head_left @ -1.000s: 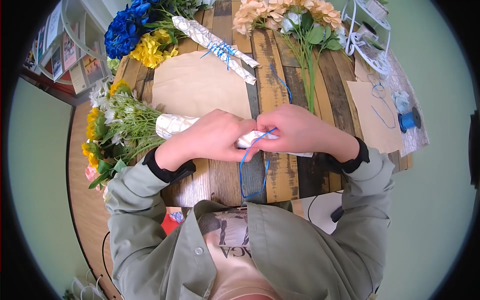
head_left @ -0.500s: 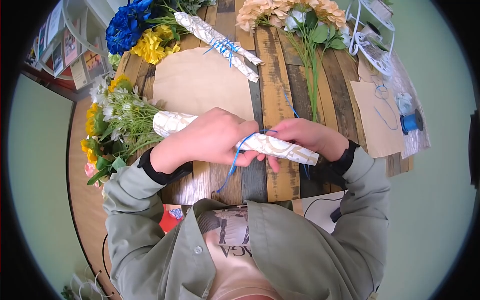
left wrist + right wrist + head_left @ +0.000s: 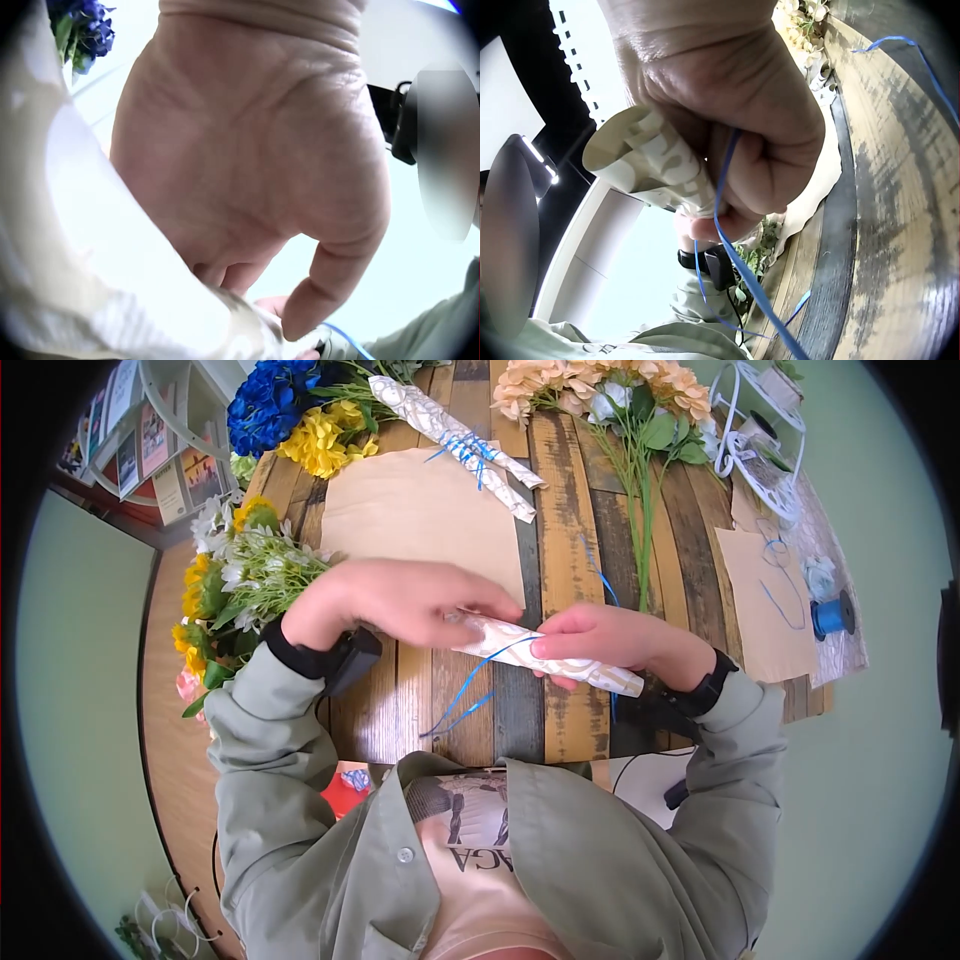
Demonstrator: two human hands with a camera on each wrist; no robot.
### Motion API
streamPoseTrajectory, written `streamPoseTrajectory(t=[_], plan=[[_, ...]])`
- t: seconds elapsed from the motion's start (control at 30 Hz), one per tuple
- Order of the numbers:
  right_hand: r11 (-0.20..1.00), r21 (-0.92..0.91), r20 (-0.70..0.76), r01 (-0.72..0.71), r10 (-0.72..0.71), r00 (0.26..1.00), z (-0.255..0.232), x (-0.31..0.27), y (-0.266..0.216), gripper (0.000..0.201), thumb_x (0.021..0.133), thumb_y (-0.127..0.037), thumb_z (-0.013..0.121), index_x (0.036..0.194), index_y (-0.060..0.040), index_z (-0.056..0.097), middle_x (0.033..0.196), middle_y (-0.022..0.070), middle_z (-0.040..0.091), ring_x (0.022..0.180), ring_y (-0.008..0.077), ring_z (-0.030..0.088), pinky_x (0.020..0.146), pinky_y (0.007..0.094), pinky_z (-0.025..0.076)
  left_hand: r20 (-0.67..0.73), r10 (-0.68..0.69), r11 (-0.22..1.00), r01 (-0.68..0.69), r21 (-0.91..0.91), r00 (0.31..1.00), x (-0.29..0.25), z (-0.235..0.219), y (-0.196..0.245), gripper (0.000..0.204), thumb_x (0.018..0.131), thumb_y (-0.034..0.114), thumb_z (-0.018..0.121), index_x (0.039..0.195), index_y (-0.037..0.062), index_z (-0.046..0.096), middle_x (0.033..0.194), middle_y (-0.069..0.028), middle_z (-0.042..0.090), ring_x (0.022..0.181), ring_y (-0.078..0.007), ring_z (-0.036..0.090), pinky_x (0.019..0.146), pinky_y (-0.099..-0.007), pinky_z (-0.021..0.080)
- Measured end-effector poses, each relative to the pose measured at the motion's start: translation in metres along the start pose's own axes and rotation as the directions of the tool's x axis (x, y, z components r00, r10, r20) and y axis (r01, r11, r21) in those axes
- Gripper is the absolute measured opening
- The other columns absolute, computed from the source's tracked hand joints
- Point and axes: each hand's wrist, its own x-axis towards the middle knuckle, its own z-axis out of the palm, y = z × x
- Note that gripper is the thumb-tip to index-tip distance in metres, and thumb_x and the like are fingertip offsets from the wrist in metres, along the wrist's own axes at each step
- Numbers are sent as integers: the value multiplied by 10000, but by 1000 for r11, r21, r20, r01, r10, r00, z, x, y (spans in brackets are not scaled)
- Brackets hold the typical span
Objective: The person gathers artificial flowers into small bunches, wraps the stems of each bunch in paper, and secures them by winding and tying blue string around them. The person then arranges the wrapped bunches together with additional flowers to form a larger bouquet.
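Note:
A bouquet wrapped in white paper with a beige pattern (image 3: 605,673) lies across the front of the table, its narrow end to the right. My right hand (image 3: 620,638) grips the wrapped stems near that end, thumb on top where a blue ribbon (image 3: 462,688) crosses. The rolled paper end (image 3: 649,157) pokes out past this hand in the right wrist view, and the ribbon trails down. My left hand (image 3: 415,600), slightly blurred, lies loosely over the wrapper with its fingers outstretched. White daisies and sunflowers (image 3: 275,560) spread out beyond the left wrist.
A brown paper sheet (image 3: 420,510) lies behind the hands, with a ribbon-tied wrapped bouquet (image 3: 425,420) at its far edge. Peach flowers (image 3: 600,385) with long stems stretch along the back. To the right are a blue ribbon spool (image 3: 833,617) and a white metal stand (image 3: 765,450).
The left hand has loosened from around the wrapper and lifted up and left. The right hand has brought its thumb over the ribbon and wrapper. The ribbon tail has swung left.

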Motion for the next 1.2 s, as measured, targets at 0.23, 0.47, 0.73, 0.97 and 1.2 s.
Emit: streamPoseTrajectory(t=[0.23, 0.47, 0.73, 0.97, 1.2], plan=[[1000, -31, 1, -5, 5, 1000, -3, -2, -1, 349, 949, -327, 509, 896, 7, 596, 694, 28, 571, 633, 90, 554, 602, 243, 448, 74, -219, 956, 199, 217, 973, 4, 10, 3, 481, 892, 484, 537, 1028, 25, 594, 806, -162, 632, 767, -323, 610, 676, -376, 454], [899, -419, -92, 126, -180, 979, -7, -2, 4, 314, 928, -316, 545, 894, -17, 633, 697, -3, 596, 637, 82, 545, 600, 240, 431, -113, -88, 953, 116, 278, 990, 4, 29, -9, 477, 852, 518, 560, 812, 43, 583, 634, -164, 572, 638, -370, 574, 576, -433, 425], [886, -300, -238, 353, -428, 872, -56, 1, 2, 168, 885, -171, 600, 886, -11, 651, 827, -15, 625, 749, 50, 536, 658, 205, 427, -105, -3, 937, 40, 346, 994, 2, 37, -1, 395, 831, 449, 629, 837, 56, 588, 631, -138, 571, 594, -344, 572, 530, -410, 420], [794, -481, -359, 371, -565, 743, -112, 10, 29, 165, 885, -173, 606, 912, -18, 657, 851, -9, 620, 772, 46, 525, 703, 195, 417, -188, 72, 955, -13, 297, 980, -4, 33, 5, 416, 849, 451, 603, 778, 43, 565, 599, -151, 552, 587, -366, 552, 529, -425, 409], [582, -812, -474, 43, -700, 534, -113, 11, 30, 139, 897, -164, 579, 918, -33, 618, 817, 41, 576, 747, 128, 538, 661, 254, 421, -213, 71, 964, -12, 265, 974, -3, 29, 9, 396, 852, 448, 602, 814, 54, 590, 610, -141, 558, 585, -357, 553, 531, -409, 416]])
